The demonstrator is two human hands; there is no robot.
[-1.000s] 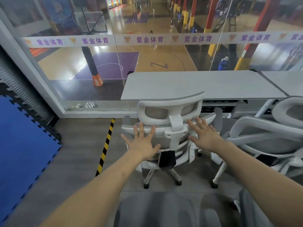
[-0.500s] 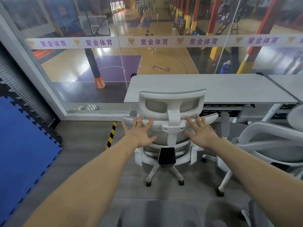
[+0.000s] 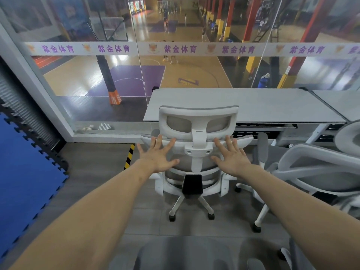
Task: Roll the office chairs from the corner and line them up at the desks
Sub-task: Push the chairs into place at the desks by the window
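A white office chair (image 3: 198, 121) with grey mesh stands in front of me, its back toward me and its headrest overlapping the near edge of a pale grey desk (image 3: 253, 106). My left hand (image 3: 157, 156) has its fingers spread straight over the left side of the backrest. My right hand (image 3: 232, 156) lies the same way over the right side. Whether the palms touch the mesh I cannot tell. A second white chair (image 3: 319, 170) stands close on the right, turned sideways.
A glass wall (image 3: 136, 75) with a printed band runs behind the desks, above a sports court. Blue foam mats (image 3: 25, 172) cover the floor at left, beside a yellow-black floor stripe (image 3: 129, 156). A second desk (image 3: 339, 102) adjoins at right. A grey seat (image 3: 185, 254) sits at the bottom edge.
The chair has rolled forward toward the desk and straightened in front of it. Both hands stayed spread at its backrest, and the view has shifted right along with them.
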